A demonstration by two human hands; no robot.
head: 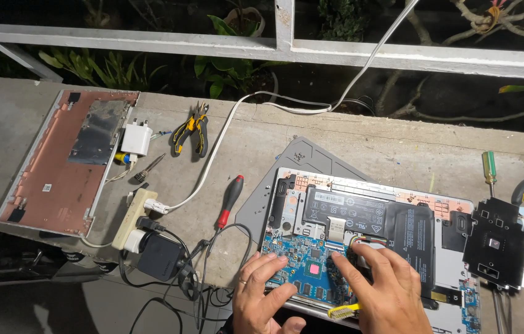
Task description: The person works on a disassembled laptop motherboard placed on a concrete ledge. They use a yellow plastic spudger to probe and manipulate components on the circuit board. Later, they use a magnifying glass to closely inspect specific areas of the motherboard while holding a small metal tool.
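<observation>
While your left hand point(262, 294) lies flat with its fingers spread on the blue circuit board point(304, 263) of the opened laptop point(367, 241), your right hand point(382, 291) presses its fingertips down on the board's right part, just below the black battery point(392, 222). Neither hand pinches anything that you can make out. A yellow tool point(343, 311) pokes out beneath your right palm, though whether you grip it is hidden. The laptop sits on the concrete ledge point(256, 133), on top of a grey panel point(287, 173). Just left of it lies a red-handled screwdriver point(230, 201); farther left are a power strip point(135, 216), pliers point(193, 128) and the copper-coloured bottom cover point(64, 161). A black heat-sink plate point(497, 244) rests right of the laptop.
</observation>
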